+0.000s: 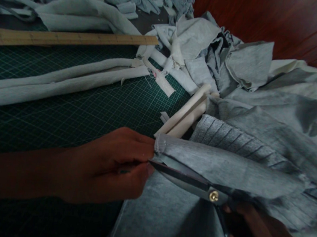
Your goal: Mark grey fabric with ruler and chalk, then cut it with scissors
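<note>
Pinching the folded edge of the soft, heathered grey knit cloth [200,153] with my left hand [116,163], I grasp the dark-handled steel scissors [182,177] in my right hand [262,229]. The cloth, spread rightward from my pinch, looks light and floppy, best held near its edge; the stiff scissors probably weigh more, steadiest by their handles.

Dim overall; lower-left corner nearly black; right hand [267,231] shadowed; brass screw [214,195] glints.

Glossy red-brown wooden panelling [271,17] spans twelve to two o'clock; the light is dim, darkest towards seven.
</note>
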The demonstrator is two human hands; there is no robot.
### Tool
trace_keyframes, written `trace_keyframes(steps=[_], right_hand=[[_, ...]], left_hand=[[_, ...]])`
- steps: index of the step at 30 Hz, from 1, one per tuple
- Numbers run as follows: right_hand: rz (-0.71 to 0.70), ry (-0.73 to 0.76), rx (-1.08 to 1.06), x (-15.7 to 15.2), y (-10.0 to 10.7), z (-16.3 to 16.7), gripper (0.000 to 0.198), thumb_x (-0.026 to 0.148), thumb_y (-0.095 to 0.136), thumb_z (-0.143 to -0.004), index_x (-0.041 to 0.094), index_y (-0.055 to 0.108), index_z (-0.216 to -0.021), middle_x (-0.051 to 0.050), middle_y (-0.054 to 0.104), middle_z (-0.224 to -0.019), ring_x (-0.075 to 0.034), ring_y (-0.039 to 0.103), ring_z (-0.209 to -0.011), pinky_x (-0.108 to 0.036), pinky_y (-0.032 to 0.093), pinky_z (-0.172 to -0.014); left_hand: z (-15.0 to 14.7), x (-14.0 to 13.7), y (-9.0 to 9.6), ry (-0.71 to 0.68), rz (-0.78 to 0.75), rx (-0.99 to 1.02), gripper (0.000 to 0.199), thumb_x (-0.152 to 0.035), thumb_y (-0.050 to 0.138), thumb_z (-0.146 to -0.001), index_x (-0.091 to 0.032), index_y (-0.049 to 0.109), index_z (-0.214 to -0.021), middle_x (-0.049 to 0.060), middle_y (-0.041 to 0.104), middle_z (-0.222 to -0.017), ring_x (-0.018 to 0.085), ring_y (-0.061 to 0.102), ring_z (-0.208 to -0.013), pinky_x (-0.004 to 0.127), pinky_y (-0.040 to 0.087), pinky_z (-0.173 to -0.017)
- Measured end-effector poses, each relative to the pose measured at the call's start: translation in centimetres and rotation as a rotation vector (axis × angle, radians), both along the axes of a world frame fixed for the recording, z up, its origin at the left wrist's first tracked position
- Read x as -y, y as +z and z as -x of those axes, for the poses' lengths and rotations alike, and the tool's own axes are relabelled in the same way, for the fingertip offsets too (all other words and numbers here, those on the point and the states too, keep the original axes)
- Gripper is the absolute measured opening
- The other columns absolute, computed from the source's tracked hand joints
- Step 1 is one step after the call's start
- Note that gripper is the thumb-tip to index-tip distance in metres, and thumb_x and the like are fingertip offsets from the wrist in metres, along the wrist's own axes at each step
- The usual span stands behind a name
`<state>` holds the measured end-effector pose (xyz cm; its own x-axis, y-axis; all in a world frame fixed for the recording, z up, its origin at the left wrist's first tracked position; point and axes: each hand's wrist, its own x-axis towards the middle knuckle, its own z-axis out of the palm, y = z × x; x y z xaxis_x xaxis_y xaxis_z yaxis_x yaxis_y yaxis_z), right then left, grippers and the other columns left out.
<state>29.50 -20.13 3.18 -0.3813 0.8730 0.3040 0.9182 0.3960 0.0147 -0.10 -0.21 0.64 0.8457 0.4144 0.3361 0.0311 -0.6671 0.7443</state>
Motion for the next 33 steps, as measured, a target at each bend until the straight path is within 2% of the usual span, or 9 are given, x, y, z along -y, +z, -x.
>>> trace_keyframes(steps=[2, 5, 8, 14, 20, 23, 26, 30, 33], right_hand=[[-0.004, 0.003, 0.011, 0.0, 0.2, -0.1, 0.022, 0.005, 0.053, -0.088, 0.023, 0.061, -0.1, 0.004, 0.066, -0.063, -0.014, 0.059, -0.047, -0.027, 0.044, -0.05], [-0.003, 0.008, 0.025, 0.2, 0.1, -0.2, 0.022, 0.005, 0.054, -0.091, 0.023, 0.062, -0.099, 0.003, 0.069, -0.066, -0.014, 0.061, -0.049, -0.026, 0.044, -0.051], [0.017, -0.032, 0.019, 0.4, -0.1, -0.1, 0.022, 0.006, 0.051, -0.093, 0.021, 0.062, -0.104, 0.003, 0.069, -0.066, -0.015, 0.062, -0.05, -0.026, 0.045, -0.051], [0.009, -0.043, 0.028, 0.7, -0.3, 0.0, 0.02, 0.008, 0.05, -0.094, 0.02, 0.062, -0.106, 0.003, 0.069, -0.066, -0.014, 0.063, -0.048, -0.024, 0.05, -0.055], [-0.044, -0.052, 0.04, 1.3, -0.8, -0.4, 0.022, 0.004, 0.053, -0.096, 0.024, 0.062, -0.093, -0.001, 0.076, -0.08, -0.015, 0.07, -0.062, -0.023, 0.054, -0.064], [-0.062, -0.031, 0.05, 1.3, -0.7, -0.8, 0.024, 0.002, 0.054, -0.094, 0.024, 0.062, -0.091, -0.001, 0.077, -0.084, -0.015, 0.071, -0.063, -0.023, 0.056, -0.063], [-0.045, 0.027, 0.077, 1.4, -0.7, -1.2, 0.018, 0.007, 0.057, -0.093, 0.022, 0.064, -0.098, -0.001, 0.077, -0.079, -0.015, 0.07, -0.057, -0.022, 0.055, -0.058], [-0.009, -0.091, 0.019, 2.0, -1.3, -1.1, 0.02, 0.015, 0.054, -0.092, 0.016, 0.064, -0.109, -0.003, 0.076, -0.076, -0.019, 0.072, -0.061, -0.027, 0.058, -0.063], [-0.004, -0.081, -0.045, 1.9, -1.6, -0.7, 0.02, 0.016, 0.053, -0.09, 0.018, 0.062, -0.107, -0.002, 0.073, -0.075, -0.019, 0.069, -0.057, -0.028, 0.055, -0.057]], left_hand=[[0.0, -0.1, 0.1, -0.127, 0.172, 0.02, 0.039, -0.019, 0.04, -0.105, -0.022, 0.049, -0.067, -0.002, 0.057, -0.063, 0.011, 0.054, -0.05, 0.023, 0.047, -0.052], [-0.2, -0.2, 0.1, -0.116, 0.279, 0.04, 0.036, -0.016, 0.043, -0.103, -0.022, 0.046, -0.067, -0.003, 0.053, -0.063, 0.011, 0.051, -0.051, 0.025, 0.042, -0.05], [-0.2, -0.2, 0.2, -0.095, 0.288, 0.057, 0.036, -0.015, 0.045, -0.102, -0.022, 0.044, -0.067, -0.005, 0.051, -0.061, 0.01, 0.047, -0.049, 0.024, 0.038, -0.049], [-0.1, 0.0, 0.1, -0.114, 0.325, 0.017, 0.037, -0.018, 0.044, -0.104, -0.021, 0.045, -0.067, -0.004, 0.055, -0.065, 0.01, 0.051, -0.053, 0.024, 0.041, -0.053], [-0.1, 0.0, 0.0, -0.12, 0.277, 0.075, 0.036, -0.013, 0.047, -0.102, -0.02, 0.04, -0.067, -0.008, 0.047, -0.062, 0.007, 0.043, -0.051, 0.023, 0.034, -0.05], [-0.2, 0.1, 0.0, -0.119, 0.26, 0.087, 0.036, -0.011, 0.048, -0.101, -0.021, 0.038, -0.068, -0.008, 0.046, -0.062, 0.007, 0.042, -0.051, 0.023, 0.033, -0.048], [-0.3, 0.1, -0.1, -0.132, 0.273, 0.074, 0.036, -0.012, 0.047, -0.101, -0.021, 0.038, -0.067, -0.007, 0.047, -0.062, 0.008, 0.043, -0.051, 0.025, 0.035, -0.05], [-0.3, 0.0, -0.3, -0.159, 0.28, 0.075, 0.036, -0.014, 0.047, -0.102, -0.022, 0.039, -0.067, -0.005, 0.053, -0.065, 0.009, 0.047, -0.054, 0.025, 0.037, -0.052], [-0.2, -0.1, -0.2, -0.169, 0.279, 0.078, 0.035, -0.014, 0.045, -0.102, -0.022, 0.045, -0.068, -0.004, 0.055, -0.066, 0.01, 0.049, -0.054, 0.025, 0.039, -0.053]])
